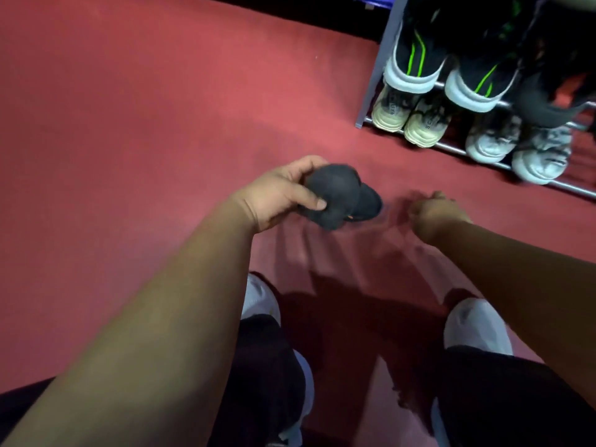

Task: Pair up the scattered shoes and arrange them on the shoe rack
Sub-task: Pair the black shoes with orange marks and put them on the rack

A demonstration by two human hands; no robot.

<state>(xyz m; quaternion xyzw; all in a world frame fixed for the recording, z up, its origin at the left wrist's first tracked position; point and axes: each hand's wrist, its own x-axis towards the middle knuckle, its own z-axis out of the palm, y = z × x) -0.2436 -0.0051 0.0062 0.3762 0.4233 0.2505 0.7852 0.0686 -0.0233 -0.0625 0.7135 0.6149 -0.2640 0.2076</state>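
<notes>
Head view, left hand: The left hand (pixel 277 195) holds a dark shoe (pixel 342 195). The thumb lies across the near side of the shoe and the fingers curl round the far side, so the hand is clamped tight on it.
Head view, dark shoe: It is up off the red floor (pixel 129 124), in front of the person and well apart from the rack. It is blurry, so I cannot tell which end is the toe.
Head view, right hand: The right hand (pixel 435 217) is just beside the shoe but not touching it. Its back faces us and the fingers look curled under. It is too blurry to tell if it is shut or holds something.
Head view, shoe rack: The shoe rack (pixel 380 59) stands at the top right.
Head view, top rail: Two black shoes with green stripes (pixel 416 56) sit side by side, toes toward us.
Head view, bottom rail: A cream pair (pixel 392 108) sits at the left, with a grey-white pair (pixel 491 140) next to it.
Head view, feet: The person's own white shoes (pixel 474 324) stand on the floor below the hands.
</notes>
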